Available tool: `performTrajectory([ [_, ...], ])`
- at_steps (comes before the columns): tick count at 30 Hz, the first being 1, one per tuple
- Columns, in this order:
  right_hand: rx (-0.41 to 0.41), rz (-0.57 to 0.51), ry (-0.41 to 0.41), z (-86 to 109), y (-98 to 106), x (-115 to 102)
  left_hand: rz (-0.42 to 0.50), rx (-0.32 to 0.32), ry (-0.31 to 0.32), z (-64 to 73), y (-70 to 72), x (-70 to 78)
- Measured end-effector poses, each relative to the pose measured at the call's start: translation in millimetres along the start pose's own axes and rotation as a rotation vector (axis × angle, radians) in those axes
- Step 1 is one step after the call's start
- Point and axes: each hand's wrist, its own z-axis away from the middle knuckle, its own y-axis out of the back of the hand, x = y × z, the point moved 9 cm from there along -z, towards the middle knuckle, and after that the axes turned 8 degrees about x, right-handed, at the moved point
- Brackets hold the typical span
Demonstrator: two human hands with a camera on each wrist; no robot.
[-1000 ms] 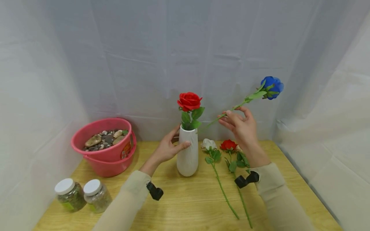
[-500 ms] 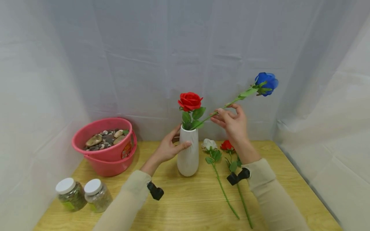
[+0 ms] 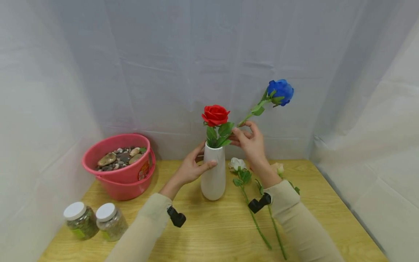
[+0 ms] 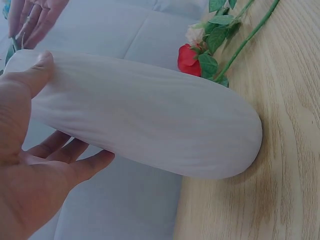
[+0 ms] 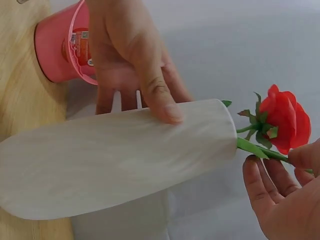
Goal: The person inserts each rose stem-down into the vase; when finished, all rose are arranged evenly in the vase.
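Observation:
A white ribbed vase stands upright on the wooden table. My left hand grips its upper part, thumb across the front and fingers round the back. Out of the vase's mouth rises a red rose with green leaves. My right hand pinches the stem of a blue rose just right of the mouth. That stem leans up to the right, its lower end inside the vase. In the right wrist view, the right fingers hold the green stem close to the rim.
A white rose and other roses lie right of the vase, partly under the right arm; a red one shows in the left wrist view. At left stand a pink bucket of stones and two lidded jars.
My right hand has moved left and slightly down towards the vase with the blue rose, whose stem end has gone into the mouth. My left hand stays on the vase.

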Motion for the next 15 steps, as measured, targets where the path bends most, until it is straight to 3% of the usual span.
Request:
performTrajectory([
  [15,0.027,0.123,0.031,1.8,-9.8,10.0,-0.012,0.004,-0.008,-0.5,-0.8,0.7],
])
